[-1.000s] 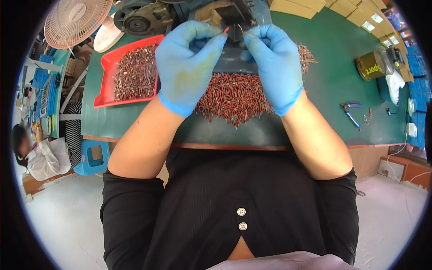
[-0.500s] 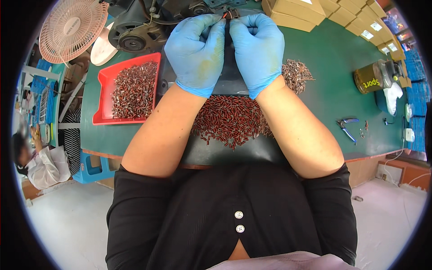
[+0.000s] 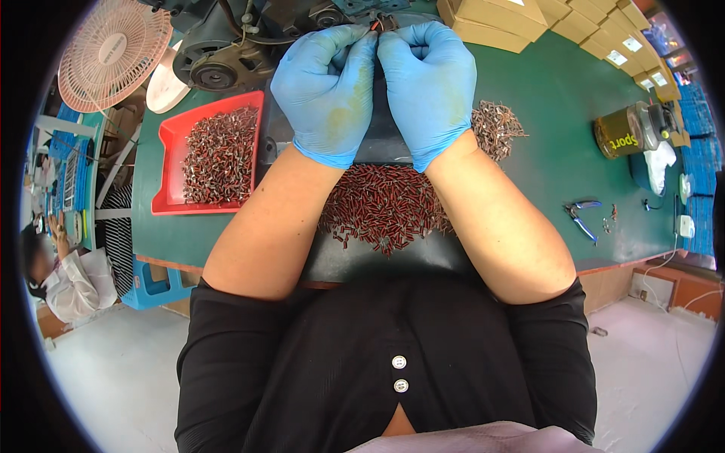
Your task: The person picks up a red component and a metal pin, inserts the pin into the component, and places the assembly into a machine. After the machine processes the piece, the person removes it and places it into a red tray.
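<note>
A small red part [image 3: 375, 25] is pinched between the fingertips of the left hand [image 3: 328, 90] and the right hand [image 3: 430, 79], both gloved in blue and closed around it at the far edge of the worktop [image 3: 551, 106], just before a dark machine [image 3: 226, 45]. Below the wrists a heap of small red parts [image 3: 381, 208] is spread on a dark mat. A red tray [image 3: 208, 155] filled with similar pieces is set to the left, a brownish pile [image 3: 495, 128] to the right, and blue-handled pliers [image 3: 583, 215] further right.
</note>
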